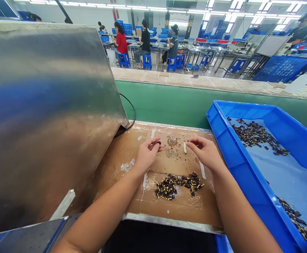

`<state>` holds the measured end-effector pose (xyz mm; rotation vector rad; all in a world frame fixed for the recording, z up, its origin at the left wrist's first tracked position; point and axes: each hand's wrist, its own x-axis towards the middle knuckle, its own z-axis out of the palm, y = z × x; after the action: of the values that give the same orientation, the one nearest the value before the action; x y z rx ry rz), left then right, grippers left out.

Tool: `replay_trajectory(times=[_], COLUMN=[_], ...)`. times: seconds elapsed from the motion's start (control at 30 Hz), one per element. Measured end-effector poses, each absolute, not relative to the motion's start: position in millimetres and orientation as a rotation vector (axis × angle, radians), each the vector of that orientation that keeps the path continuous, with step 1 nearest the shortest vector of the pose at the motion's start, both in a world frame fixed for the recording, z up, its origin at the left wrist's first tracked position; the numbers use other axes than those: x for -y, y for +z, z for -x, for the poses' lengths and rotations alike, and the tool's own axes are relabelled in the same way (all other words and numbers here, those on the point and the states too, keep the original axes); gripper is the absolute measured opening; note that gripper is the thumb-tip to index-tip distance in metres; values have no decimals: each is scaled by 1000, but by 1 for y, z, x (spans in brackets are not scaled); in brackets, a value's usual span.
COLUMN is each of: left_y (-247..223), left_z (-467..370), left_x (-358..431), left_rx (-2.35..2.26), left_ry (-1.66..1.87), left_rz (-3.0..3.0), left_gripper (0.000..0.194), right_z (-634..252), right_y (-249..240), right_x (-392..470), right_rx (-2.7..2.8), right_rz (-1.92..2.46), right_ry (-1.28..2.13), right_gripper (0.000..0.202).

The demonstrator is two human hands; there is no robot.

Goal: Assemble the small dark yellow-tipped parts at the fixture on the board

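My left hand (150, 151) pinches a small dark part (159, 143) above the cardboard-covered bench (111, 168). To the right, my right hand (202, 149) has its thumb and forefinger closed together; whatever may be between them is too small to make out. Just left of those fingertips a white-handled tool (185, 147) lies on the cardboard. Between the hands, farther back, sits a small round clear object (172, 140) with brown stains around it. A pile of small black and yellow parts (166, 188) lies nearer to me.
A blue bin (237, 165) with many similar parts stands at the right. A large metal housing (45, 105) fills the left, with a black cable (134, 109) behind it. Beyond the green panel (164, 102), several people sit at far tables.
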<state>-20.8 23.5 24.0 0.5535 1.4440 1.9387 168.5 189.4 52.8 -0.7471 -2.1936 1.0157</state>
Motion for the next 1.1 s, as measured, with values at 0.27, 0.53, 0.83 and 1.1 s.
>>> replay_trajectory(times=[0.27, 0.53, 0.83, 1.1], left_y=[9, 4, 8, 12], left_z=[26, 24, 24, 22], left_x=[-24, -31, -28, -26], left_rx=[-1535, -1673, -1637, -1661], left_ry=[1851, 1768, 1799, 1805], left_rz=[-419, -647, -629, -634], left_gripper=[17, 27, 20, 19], right_z=[-110, -103, -104, -103], right_y=[20, 7, 6, 7], right_x=[-205, -210, -209, -209], right_rx=[2154, 2199, 2231, 2273], right_rz=[581, 434, 456, 463], right_ry=[764, 604, 578, 547], right_gripper=[17, 17, 19, 19])
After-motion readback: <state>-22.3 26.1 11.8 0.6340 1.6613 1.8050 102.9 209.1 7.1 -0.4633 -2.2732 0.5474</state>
